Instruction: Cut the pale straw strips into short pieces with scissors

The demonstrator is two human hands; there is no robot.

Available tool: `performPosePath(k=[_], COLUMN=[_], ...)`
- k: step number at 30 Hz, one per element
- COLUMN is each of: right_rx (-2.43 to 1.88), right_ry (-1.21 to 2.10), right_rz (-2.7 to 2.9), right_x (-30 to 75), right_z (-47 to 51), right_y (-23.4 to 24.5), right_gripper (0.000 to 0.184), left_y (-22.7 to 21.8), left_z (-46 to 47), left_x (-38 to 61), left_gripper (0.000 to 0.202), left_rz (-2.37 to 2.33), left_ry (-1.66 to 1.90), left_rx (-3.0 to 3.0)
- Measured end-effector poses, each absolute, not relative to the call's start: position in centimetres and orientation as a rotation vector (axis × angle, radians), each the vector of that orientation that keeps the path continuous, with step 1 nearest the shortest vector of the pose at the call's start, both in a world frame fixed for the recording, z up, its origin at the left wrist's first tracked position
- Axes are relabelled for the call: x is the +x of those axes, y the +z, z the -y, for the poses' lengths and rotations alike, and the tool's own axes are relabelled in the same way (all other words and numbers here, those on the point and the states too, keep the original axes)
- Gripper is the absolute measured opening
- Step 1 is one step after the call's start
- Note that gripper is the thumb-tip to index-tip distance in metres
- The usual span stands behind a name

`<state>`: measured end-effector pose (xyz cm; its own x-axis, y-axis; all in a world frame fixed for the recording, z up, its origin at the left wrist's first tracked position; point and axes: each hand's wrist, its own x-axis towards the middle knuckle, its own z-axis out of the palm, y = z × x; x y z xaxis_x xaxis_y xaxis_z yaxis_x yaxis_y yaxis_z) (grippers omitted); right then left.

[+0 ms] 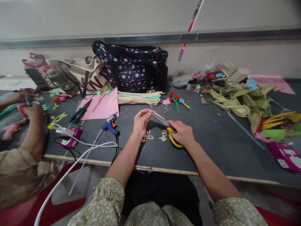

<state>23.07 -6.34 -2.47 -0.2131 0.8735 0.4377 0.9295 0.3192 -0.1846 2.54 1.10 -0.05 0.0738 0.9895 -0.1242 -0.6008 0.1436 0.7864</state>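
Note:
My right hand [182, 133] grips yellow-handled scissors [172, 138], whose steel blades [159, 117] point up and left toward my left hand [140, 121]. My left hand's fingers are pinched together at the blade tips on something too small to make out. Two small heaps of cut tan pieces [147, 136] [163, 136] lie on the dark table [211, 147] just below my hands.
A blue glue gun [110, 124], green pliers [77, 114], pink paper [103, 106], a bundle of pastel strips [138, 98] and small pompom flowers [175, 99] lie nearby. Bags [131, 67] stand at the back. Dried husks [237, 100] fill the right. Another person's arm [35, 131] works at left.

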Motion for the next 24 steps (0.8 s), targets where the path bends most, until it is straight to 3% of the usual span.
performPosePath(k=[24], right_rx=[-1.619], right_ry=[-0.146], right_rz=[2.165], right_x=[22.96], right_z=[6.48], right_y=[-2.44], right_gripper=[0.033], left_y=[-0.11], left_z=[-1.05], left_x=[2.66], left_gripper=[0.029], left_rz=[-0.769], left_ry=[1.309], left_rx=[0.603])
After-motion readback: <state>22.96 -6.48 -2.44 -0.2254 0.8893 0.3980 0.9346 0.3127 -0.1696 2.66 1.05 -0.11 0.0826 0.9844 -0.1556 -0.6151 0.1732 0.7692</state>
